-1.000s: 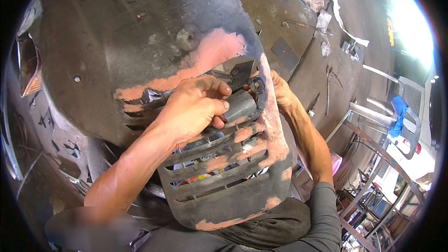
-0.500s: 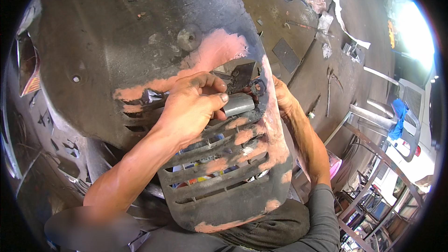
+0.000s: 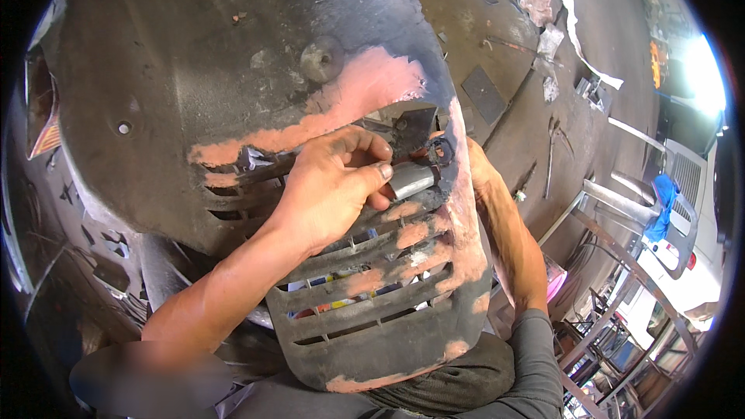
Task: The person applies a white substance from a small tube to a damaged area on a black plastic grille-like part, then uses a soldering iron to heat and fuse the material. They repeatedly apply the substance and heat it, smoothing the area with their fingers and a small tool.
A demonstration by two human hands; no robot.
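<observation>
Grey piece [image 3: 414, 181] now shows a narrower face than a second ago, pinched in the left hand [image 3: 335, 177], while the right hand [image 3: 481, 164], at its three o'clock, has a hidden grip I can't tell.

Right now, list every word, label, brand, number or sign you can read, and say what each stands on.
Legible text: none to quote.
Multicoloured printed material behind the slatted, dark grey plastic panel: cut up by the slats, too small and blurred to read.
White vehicle body with a red lamp, far right: any marking is too small to read.
</observation>
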